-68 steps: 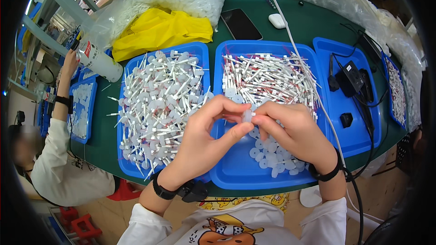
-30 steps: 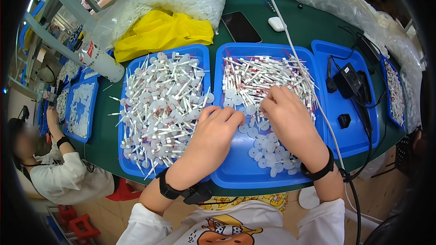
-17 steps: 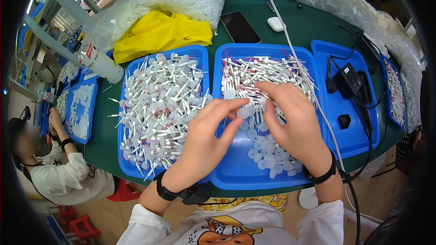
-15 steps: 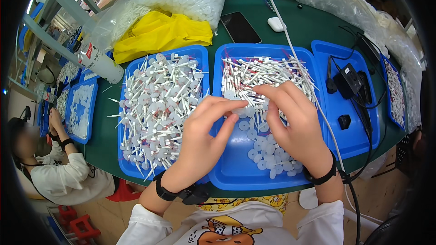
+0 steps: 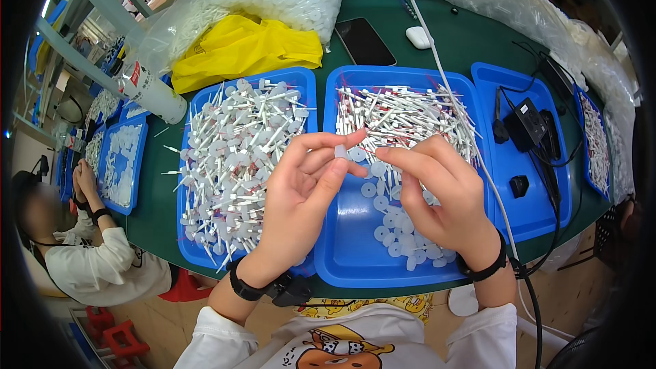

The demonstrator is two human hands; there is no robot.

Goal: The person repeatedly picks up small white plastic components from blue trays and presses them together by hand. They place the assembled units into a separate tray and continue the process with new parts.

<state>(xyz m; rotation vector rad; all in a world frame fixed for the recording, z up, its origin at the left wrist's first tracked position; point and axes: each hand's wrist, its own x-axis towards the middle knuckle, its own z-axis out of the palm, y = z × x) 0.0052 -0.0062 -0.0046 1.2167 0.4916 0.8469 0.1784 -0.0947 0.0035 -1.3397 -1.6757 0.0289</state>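
Now, step: joining a small white cap to a stick — likely.
Left hand [image 5: 301, 195]: fingers pinch a white cap [image 5: 339, 152] above the middle blue tray [image 5: 355, 260].
Right hand [image 5: 437, 195]: fingers curled together; contents unclear.
Advice: align squarely — press gently over the tray.
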